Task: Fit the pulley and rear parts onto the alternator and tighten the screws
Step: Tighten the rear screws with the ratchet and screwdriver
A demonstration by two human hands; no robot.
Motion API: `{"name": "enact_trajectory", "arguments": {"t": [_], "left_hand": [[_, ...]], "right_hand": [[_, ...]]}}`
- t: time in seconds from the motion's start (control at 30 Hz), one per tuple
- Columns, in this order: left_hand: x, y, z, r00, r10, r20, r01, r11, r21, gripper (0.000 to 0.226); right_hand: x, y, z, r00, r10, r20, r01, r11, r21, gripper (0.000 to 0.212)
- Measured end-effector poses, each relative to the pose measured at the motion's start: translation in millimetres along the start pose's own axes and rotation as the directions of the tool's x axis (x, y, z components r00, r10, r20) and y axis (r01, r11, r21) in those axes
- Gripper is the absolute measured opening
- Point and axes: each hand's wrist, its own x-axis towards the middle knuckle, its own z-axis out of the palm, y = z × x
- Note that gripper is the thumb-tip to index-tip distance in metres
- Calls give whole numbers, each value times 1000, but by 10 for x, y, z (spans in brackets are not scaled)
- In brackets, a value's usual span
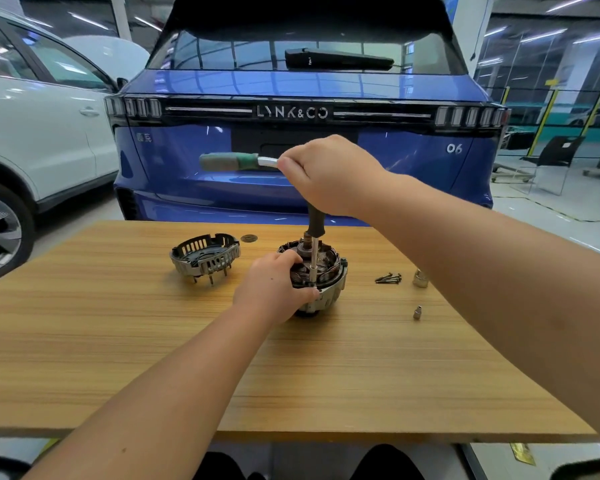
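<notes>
At frame centre the left hand (274,285) steadies the alternator (314,275) while the right hand (326,174) grips the T-handle driver (312,233), which could slip off the screw if tilted.

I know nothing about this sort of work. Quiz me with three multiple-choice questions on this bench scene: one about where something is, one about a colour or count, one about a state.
1. Where does the detached grey slotted rear cover lie?
A. on the wooden table, left of the round alternator body
B. fitted on top of the alternator body
C. on the floor

2. What colour is the car straight behind the table?
A. red
B. blue
C. black

3. What is the left hand doing?
A. lying flat on the table
B. gripping the alternator body
C. picking up the dark loose screws

Answers:
1 A: the cover sits apart on the tabletop.
2 B: its tailgate is blue.
3 B: its fingers curl round the body's rim while the right hand holds the T-handle driver upright on it.
</notes>
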Motion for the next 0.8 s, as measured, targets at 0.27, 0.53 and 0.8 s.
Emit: {"name": "enact_trajectory", "arguments": {"t": [0.27, 0.53, 0.8], "left_hand": [[7, 9, -11, 1000, -21, 21, 21, 1000, -9, 70], [22, -11, -1, 999, -23, 24, 24, 1000, -14, 71], [19, -3, -10, 999, -14, 30, 15, 1000, -21, 71]], "right_hand": [[117, -77, -206, 783, 455, 424, -620, 511, 596, 23], [-116, 52, 89, 755, 416, 506, -354, -391, 850, 21], [-207, -82, 410, 783, 614, 101, -14, -145, 989, 9]]}}
